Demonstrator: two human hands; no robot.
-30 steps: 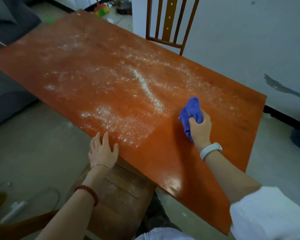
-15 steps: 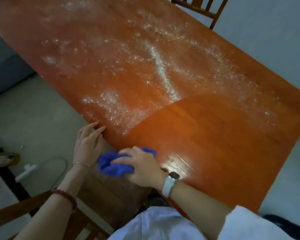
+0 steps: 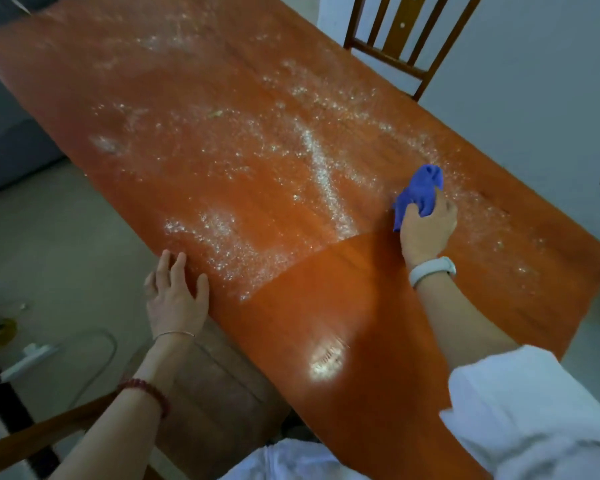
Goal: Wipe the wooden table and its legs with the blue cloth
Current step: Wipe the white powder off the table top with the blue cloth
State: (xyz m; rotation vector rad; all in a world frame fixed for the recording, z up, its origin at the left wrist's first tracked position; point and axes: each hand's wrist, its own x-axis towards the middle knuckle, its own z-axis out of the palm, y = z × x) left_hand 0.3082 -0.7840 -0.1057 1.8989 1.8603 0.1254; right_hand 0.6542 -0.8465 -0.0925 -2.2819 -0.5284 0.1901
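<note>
Blue cloth (image 3: 418, 195) bunched under right hand (image 3: 426, 225), fingers curled round it, pressing it onto wooden table (image 3: 361, 306) toward the far right edge, at the boundary of the white speckled residue (image 3: 222, 161). Left hand (image 3: 175, 299) lies flat, fingers spread, on the near edge; judged a brace while the reach extends. Versus 0.5 s ago: cloth was at the near edge beside the left hand; now carried back out across the top. Wiped wedge unchanged. Legs not yet wiped.
</note>
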